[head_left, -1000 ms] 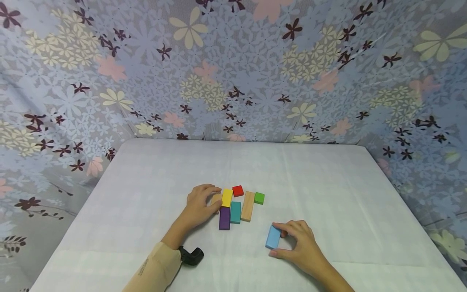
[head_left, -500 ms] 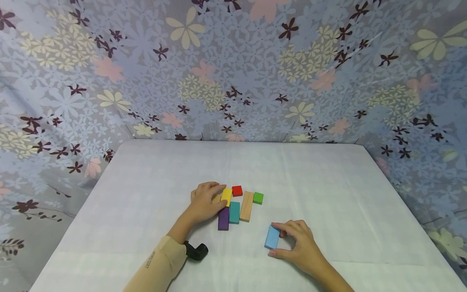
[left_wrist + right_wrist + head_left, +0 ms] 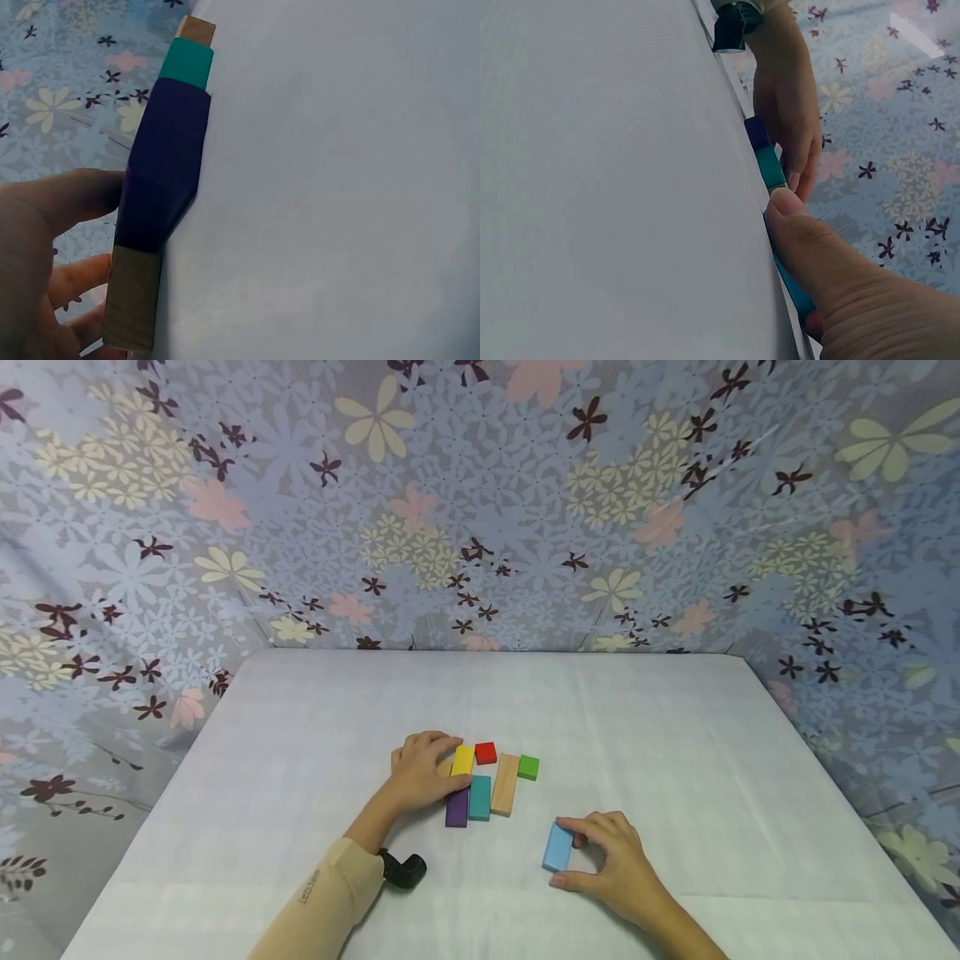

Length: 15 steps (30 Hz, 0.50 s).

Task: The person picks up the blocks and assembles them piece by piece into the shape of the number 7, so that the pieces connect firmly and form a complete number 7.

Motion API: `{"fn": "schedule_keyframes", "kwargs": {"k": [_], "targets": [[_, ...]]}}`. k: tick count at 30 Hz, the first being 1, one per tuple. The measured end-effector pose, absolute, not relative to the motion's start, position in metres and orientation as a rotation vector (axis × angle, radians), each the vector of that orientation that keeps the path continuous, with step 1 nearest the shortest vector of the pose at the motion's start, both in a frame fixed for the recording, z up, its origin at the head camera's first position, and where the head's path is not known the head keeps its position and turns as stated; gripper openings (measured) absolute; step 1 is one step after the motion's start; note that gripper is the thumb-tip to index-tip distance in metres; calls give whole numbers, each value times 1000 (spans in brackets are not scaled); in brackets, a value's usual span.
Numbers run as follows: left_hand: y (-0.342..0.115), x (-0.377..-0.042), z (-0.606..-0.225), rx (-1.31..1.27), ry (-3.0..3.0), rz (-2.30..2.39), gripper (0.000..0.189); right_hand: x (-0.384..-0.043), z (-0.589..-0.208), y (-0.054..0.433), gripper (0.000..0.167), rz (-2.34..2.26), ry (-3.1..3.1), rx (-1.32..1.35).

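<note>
In the head view, my left hand point(image 3: 420, 772) spans a yellow block point(image 3: 463, 760), index finger at its far end and thumb at its near end. Just left of it lies a short wooden block point(image 3: 445, 767), partly hidden by the fingers. A purple block point(image 3: 457, 810) extends toward me from the yellow one; in the left wrist view the thumb point(image 3: 90, 195) reaches the purple block point(image 3: 169, 142). My right hand point(image 3: 615, 868) holds a light blue block point(image 3: 557, 847) by its ends, thumb near and index finger far. The right wrist view shows its side point(image 3: 795, 289) under the thumb.
Beside the purple block lie a teal block point(image 3: 480, 797) and a long wooden block point(image 3: 505, 785). A red cube point(image 3: 486, 753) sits behind, and a green cube point(image 3: 528, 767) to the right. A black wrist device point(image 3: 405, 870) hangs at the left cuff. Patterned fabric point(image 3: 480, 510) backs the white table point(image 3: 675, 735).
My left hand has shifted right from the short wooden block onto the yellow block. The yellow and purple blocks have slid slightly away from me. The right hand stays with the light blue block.
</note>
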State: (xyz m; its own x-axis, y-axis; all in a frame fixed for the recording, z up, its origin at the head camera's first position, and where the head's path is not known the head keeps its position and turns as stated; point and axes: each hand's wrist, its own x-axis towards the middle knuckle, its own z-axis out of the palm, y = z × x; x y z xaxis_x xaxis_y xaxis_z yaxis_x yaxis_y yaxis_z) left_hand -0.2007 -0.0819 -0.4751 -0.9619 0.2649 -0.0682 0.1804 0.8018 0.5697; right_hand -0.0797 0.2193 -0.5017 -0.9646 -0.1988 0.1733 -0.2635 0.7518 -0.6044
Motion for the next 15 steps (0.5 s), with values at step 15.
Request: {"fn": "schedule_keyframes", "kwargs": {"k": [15], "targets": [[-70, -221, -463, 153, 2780, 1005, 58, -79, -502, 219, 67, 990, -2846, 363]]}}
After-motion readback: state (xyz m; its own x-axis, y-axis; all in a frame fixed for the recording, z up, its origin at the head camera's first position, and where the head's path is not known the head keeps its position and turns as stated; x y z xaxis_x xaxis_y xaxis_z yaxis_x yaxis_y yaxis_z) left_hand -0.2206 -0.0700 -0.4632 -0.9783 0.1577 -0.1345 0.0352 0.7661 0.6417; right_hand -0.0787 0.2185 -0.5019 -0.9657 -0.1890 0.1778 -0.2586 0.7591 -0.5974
